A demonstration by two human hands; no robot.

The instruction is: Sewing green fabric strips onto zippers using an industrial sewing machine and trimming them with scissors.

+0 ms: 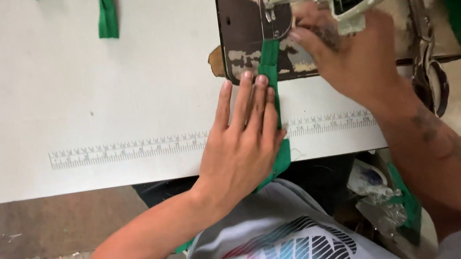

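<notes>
Desk [95,75]: a wide white top with a printed ruler strip [131,150] along its near edge; the worn metal bed of the sewing machine [243,32] is set into it at the far side.
Sewing machine: its pale head sits at the top of the view, with the presser foot [271,15] just above the far end of the cloth.
Left hand [243,145]: lies flat, palm down, fingers straight and close together, pressing the green strip onto the desk; it pins rather than grasps, so its grip is open.
Right hand [347,50]: reaches in beside the presser foot, fingertips at the strip's far end; part of the machine head covers them, so whether this grip is closed on the cloth cannot be told.
Doing it well: the strip should probably stay straight and flat from the palm to the foot, with even, light pressure, and both sets of fingertips held clear of the needle (the right ones look very near it).
Green strip [269,64]: a narrow band of bright green fabric, seemingly folded lengthwise, running from under the presser foot across the desk edge and down toward the person's lap.
Scissors [430,71]: lying at the right, apart from both hands.
Spare green piece [108,14]: on the far desk, untouched.
</notes>
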